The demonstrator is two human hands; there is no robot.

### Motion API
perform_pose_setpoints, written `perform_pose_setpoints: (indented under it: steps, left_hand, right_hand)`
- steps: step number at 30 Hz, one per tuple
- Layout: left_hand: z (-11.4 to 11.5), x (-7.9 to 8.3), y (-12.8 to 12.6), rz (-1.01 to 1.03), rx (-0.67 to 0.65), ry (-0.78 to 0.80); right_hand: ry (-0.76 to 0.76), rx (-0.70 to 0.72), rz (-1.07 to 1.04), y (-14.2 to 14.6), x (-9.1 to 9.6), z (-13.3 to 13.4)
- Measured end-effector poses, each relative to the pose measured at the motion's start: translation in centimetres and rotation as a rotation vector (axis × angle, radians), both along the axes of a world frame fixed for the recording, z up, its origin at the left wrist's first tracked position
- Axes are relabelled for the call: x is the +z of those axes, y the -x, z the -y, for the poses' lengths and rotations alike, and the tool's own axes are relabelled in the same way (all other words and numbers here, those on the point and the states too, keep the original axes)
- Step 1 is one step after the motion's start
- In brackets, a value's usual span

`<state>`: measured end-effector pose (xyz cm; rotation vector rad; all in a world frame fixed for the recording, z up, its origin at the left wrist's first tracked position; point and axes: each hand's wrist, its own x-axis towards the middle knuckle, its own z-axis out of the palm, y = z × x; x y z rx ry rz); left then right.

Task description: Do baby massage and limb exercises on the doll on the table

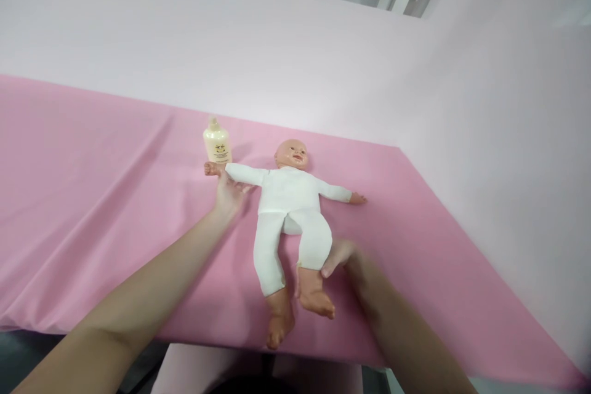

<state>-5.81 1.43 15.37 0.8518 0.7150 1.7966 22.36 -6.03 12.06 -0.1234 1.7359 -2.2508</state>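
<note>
A baby doll (289, 197) in a white suit lies on its back on a pink sheet (92, 197), arms spread and head toward the wall. My left hand (228, 192) holds the doll's outstretched arm near its wrist, fingers closed round the white sleeve. My right hand (339, 255) grips the doll's bent leg at the calf, just above the bare foot. A cream lotion bottle (217, 143) stands upright right behind the doll's hand that my left hand holds.
The pink sheet covers a table that ends at a near edge (323, 354) below the doll's feet. A pale pink wall (295, 55) runs behind, and another wall (508, 166) closes the right side.
</note>
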Motion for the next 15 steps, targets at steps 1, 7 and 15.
perform_pose_setpoints:
  steps: [1, 7, 15]
  left_hand:
    - [0.2, 0.1, -0.2, -0.012, 0.023, -0.017]
    - [1.7, 0.5, -1.9, -0.278, 0.066, -0.179]
    - [2.5, -0.2, -2.0, -1.077, -0.144, -0.537]
  right_hand:
    - [0.023, -0.112, -0.046, -0.3, -0.5, -0.1]
    - [0.269, -0.513, -0.333, -2.2, -2.4, -0.3]
    - [0.479, -0.924, -0.308, -1.2, 0.1, 0.4]
